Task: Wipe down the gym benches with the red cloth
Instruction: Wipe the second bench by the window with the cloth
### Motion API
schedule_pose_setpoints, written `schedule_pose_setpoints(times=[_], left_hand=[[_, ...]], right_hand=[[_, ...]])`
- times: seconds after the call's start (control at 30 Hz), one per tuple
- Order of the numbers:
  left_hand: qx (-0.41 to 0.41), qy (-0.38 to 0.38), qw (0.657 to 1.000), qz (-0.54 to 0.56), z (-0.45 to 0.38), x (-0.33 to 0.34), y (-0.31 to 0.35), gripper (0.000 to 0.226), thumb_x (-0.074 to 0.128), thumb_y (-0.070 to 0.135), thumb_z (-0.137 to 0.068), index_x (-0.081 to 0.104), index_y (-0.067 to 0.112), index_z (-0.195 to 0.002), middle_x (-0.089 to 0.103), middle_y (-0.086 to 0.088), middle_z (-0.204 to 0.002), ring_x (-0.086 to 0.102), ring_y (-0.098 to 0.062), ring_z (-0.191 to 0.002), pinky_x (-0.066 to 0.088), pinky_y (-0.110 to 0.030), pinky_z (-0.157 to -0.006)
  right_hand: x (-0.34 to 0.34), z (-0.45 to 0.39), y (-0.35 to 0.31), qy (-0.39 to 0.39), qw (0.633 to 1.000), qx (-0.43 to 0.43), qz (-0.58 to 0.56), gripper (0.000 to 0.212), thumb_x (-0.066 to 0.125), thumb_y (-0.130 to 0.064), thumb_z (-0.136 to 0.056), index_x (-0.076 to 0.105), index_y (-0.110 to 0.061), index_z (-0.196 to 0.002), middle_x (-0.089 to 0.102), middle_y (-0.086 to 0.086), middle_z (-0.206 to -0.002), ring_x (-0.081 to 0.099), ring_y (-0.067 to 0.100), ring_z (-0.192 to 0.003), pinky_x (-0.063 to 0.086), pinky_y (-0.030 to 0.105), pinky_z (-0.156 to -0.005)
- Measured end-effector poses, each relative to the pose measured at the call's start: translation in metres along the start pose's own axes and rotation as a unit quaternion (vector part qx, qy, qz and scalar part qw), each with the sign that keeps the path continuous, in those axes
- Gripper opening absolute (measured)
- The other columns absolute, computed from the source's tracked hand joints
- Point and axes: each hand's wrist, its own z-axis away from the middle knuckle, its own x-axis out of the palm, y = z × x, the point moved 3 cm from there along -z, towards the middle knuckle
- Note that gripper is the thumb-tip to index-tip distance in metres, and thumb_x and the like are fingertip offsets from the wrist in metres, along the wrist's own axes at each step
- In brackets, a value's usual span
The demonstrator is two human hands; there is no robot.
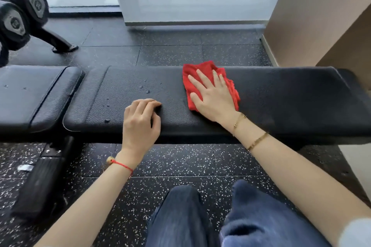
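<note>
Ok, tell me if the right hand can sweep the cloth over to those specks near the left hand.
Probably yes. The right hand presses the red cloth flat on the bench pad; bare pad lies between it and the specks. The left hand rests nearer the front edge.

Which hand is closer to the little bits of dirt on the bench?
Left. The left hand rests on the bench right beside the specks. The right hand presses flat on the red cloth, farther from them.

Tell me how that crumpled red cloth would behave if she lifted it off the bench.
The crumpled red cloth would probably droop limply, given its soft folds. It looks light, and flattens under the right hand. Likely grippy, not slippery, on the black textured bench pad.
</note>
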Motion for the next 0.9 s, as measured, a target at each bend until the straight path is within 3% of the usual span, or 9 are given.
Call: schedule_pose_setpoints(times=[0.17, 0.23, 0.43, 0.5, 0.63, 0.73, 0.8, 0.9], left_hand=[[0.006, 0.022, 1.0, -0.009, 0.004, 0.005, -0.006, 0.026, 0.052, 0.011, -0.088, 0.068, 0.013, -0.108, 0.066, -0.001, -0.111, 0.058, -0.026, -0.107, 0.041, -0.038, -0.094], [0.009, 0.027, 1.0, -0.009, 0.004, 0.006, -0.007, 0.025, 0.052, 0.012, -0.089, 0.068, 0.013, -0.108, 0.066, 0.0, -0.111, 0.058, -0.025, -0.107, 0.04, -0.037, -0.096], [0.01, 0.045, 0.999, -0.011, 0.003, 0.01, -0.008, 0.023, 0.051, 0.015, -0.089, 0.068, 0.014, -0.105, 0.066, 0.0, -0.109, 0.058, -0.023, -0.105, 0.038, -0.034, -0.095], [0.014, 0.051, 0.999, -0.013, 0.003, 0.01, -0.008, 0.023, 0.052, 0.015, -0.088, 0.068, 0.015, -0.105, 0.066, 0.0, -0.109, 0.058, -0.023, -0.104, 0.038, -0.033, -0.095], [0.016, 0.058, 0.998, -0.013, 0.003, 0.009, -0.009, 0.024, 0.053, 0.014, -0.086, 0.068, 0.015, -0.105, 0.067, 0.001, -0.108, 0.06, -0.024, -0.103, 0.039, -0.036, -0.095], [0.014, 0.058, 0.998, -0.012, 0.003, 0.008, -0.01, 0.024, 0.054, 0.014, -0.086, 0.069, 0.016, -0.105, 0.067, 0.001, -0.108, 0.06, -0.025, -0.103, 0.039, -0.036, -0.096], [0.013, 0.056, 0.998, -0.01, 0.003, 0.008, -0.01, 0.024, 0.054, 0.014, -0.087, 0.069, 0.016, -0.105, 0.067, 0.001, -0.109, 0.06, -0.024, -0.104, 0.039, -0.035, -0.096], [0.011, 0.052, 0.999, -0.011, 0.004, 0.008, -0.009, 0.024, 0.053, 0.015, -0.088, 0.069, 0.016, -0.106, 0.067, 0.001, -0.109, 0.06, -0.023, -0.104, 0.039, -0.034, -0.097]], right_hand=[[-0.003, 0.055, -0.012, -0.006, 0.993, -0.115, 0.0, 0.057, 0.04, -0.047, -0.096, 0.026, -0.041, -0.152, 0.017, -0.012, -0.162, 0.01, 0.031, -0.15, 0.002, 0.044, -0.123], [-0.007, 0.064, 0.006, 0.001, 0.996, -0.091, -0.005, 0.056, 0.042, -0.045, -0.097, 0.028, -0.04, -0.151, 0.019, -0.012, -0.162, 0.013, 0.031, -0.15, 0.003, 0.044, -0.123], [-0.01, 0.008, 0.038, -0.003, 0.995, 0.099, 0.02, 0.055, 0.034, -0.047, -0.099, 0.022, -0.042, -0.152, 0.01, -0.01, -0.164, 0.006, 0.034, -0.15, -0.002, 0.046, -0.123], [-0.005, -0.008, 0.014, -0.011, 0.996, 0.086, 0.015, 0.056, 0.034, -0.048, -0.099, 0.02, -0.042, -0.153, 0.009, -0.009, -0.164, 0.004, 0.036, -0.15, -0.004, 0.047, -0.122], [0.005, 0.01, -0.035, -0.009, 0.999, -0.033, 0.025, 0.057, 0.039, -0.047, -0.098, 0.024, -0.042, -0.152, 0.015, -0.01, -0.163, 0.007, 0.034, -0.15, 0.0, 0.046, -0.122], [0.003, 0.04, -0.03, -0.007, 0.996, -0.09, 0.013, 0.057, 0.039, -0.048, -0.095, 0.028, -0.041, -0.151, 0.019, -0.011, -0.162, 0.013, 0.032, -0.15, 0.004, 0.046, -0.122], [-0.002, 0.05, -0.009, 0.0, 0.997, -0.08, 0.013, 0.057, 0.038, -0.049, -0.094, 0.029, -0.041, -0.15, 0.021, -0.012, -0.161, 0.016, 0.031, -0.149, 0.005, 0.046, -0.122], [-0.01, 0.034, 0.038, 0.005, 0.999, 0.024, 0.027, 0.055, 0.04, -0.047, -0.098, 0.027, -0.041, -0.151, 0.018, -0.011, -0.162, 0.014, 0.032, -0.15, 0.004, 0.046, -0.123]])
